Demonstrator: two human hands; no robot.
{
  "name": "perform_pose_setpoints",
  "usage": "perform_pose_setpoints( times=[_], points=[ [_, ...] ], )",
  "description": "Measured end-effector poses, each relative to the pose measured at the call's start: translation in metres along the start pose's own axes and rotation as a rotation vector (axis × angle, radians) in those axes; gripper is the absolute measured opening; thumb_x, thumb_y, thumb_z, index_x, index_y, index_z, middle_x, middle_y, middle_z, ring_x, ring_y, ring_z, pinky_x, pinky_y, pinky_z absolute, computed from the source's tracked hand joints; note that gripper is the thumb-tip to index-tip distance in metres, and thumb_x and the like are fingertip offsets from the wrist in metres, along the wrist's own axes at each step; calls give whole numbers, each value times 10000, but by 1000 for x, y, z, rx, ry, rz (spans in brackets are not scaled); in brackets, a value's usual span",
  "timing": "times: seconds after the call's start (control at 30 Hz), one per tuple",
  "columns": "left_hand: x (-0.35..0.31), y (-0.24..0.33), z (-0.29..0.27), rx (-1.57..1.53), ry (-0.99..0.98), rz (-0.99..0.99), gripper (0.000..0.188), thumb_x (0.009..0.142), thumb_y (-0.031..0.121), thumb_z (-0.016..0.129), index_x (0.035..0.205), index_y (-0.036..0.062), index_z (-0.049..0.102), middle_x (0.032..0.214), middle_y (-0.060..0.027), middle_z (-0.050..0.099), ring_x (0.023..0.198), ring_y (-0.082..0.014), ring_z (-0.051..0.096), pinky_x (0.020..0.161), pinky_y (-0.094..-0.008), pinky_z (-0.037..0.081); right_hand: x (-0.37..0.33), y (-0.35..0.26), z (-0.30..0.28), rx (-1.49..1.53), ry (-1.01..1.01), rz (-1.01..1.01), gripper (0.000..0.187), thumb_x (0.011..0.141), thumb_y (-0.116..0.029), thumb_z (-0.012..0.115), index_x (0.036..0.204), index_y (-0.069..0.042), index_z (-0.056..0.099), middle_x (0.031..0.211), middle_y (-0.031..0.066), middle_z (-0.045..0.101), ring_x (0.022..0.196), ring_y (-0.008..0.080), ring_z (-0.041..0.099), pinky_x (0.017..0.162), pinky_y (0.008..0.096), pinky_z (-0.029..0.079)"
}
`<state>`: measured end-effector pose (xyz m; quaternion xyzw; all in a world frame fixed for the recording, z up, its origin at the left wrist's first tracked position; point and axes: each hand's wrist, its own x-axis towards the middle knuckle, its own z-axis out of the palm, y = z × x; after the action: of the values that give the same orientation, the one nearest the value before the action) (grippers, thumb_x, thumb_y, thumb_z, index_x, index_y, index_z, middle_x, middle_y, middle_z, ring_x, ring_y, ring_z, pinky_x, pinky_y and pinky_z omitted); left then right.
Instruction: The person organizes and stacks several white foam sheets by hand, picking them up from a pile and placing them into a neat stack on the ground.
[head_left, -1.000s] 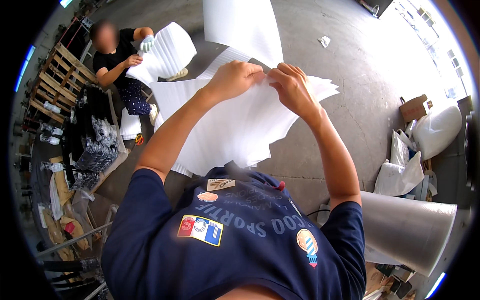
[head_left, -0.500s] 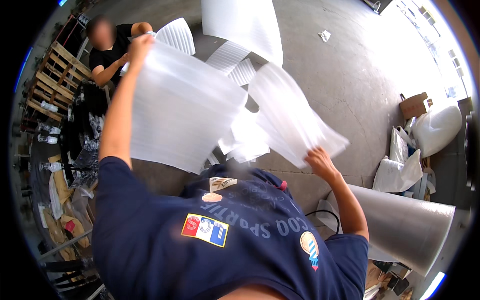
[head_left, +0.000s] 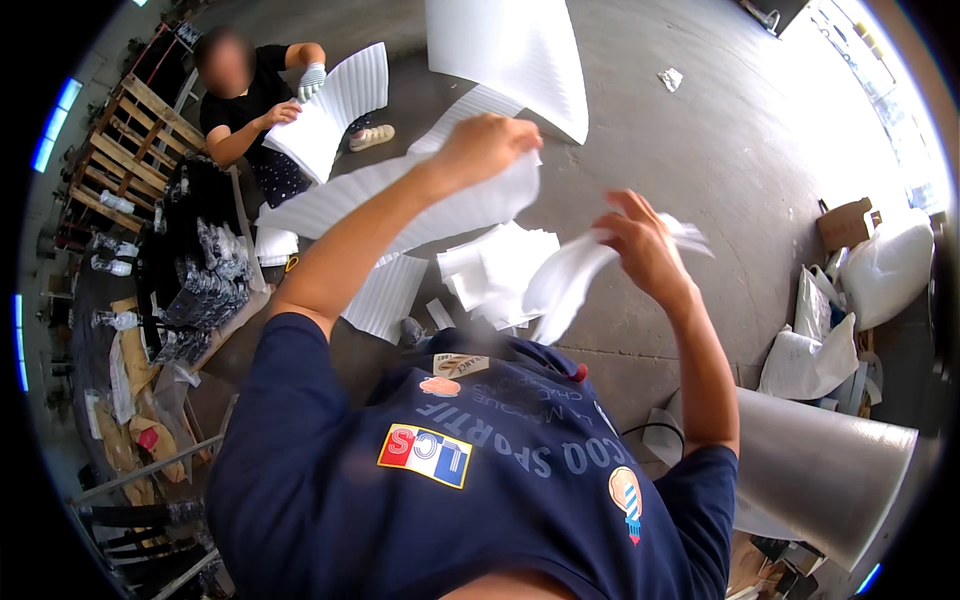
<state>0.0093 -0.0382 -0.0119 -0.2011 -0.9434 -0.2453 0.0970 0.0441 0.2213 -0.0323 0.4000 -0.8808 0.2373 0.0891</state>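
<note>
I look down on a grey concrete floor (head_left: 700, 170) in a workshop, daylight flooding in at the upper right. My left hand (head_left: 487, 152) is clamped on the edge of a white foam sheet (head_left: 400, 215) that sweeps left in the air. My right hand (head_left: 645, 240), well apart from it, is at a crumpled strip (head_left: 570, 285); blur hides whether its half-curled fingers grip it. Below, between them, a white pile (head_left: 495, 265) lies on the floor, and a large sheet (head_left: 510, 60) curls beyond.

For moving, I see floor stretching right from the strip to the bags (head_left: 890, 265) and box (head_left: 848, 222). The roll (head_left: 820, 475) bounds my near right; on the left the black stack (head_left: 205, 270), the pallet (head_left: 130, 135) and a co-worker (head_left: 238, 112) handling a folded sheet (head_left: 310, 140) hem me in.

The dark blue shirt (head_left: 330, 500) carries grey lettering and a yellow-edged patch (head_left: 427, 455) in red, white and blue.
</note>
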Motion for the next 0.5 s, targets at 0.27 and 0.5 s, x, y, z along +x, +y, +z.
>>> perform_pose_setpoints(
  times=[0.27,0.5],
  points=[
    [-15,22,-9,-58,47,-4,148,805,201,602,844,63,638,704,-140,628,694,-307,620,620,-385,467,37,-13,6,330,235,186,165,689,18,608,849,-17,634,838,127,583,769,318,584,681,363,467],
    [-33,9,-12,91,-58,16,129,795,169,592,823,56,646,717,-138,636,710,-305,627,651,-386,478,44,-29,-10,-201,316,-41,101,681,-14,648,764,-70,654,1239,138,501,1228,286,396,1045,479,252]
  ],
)
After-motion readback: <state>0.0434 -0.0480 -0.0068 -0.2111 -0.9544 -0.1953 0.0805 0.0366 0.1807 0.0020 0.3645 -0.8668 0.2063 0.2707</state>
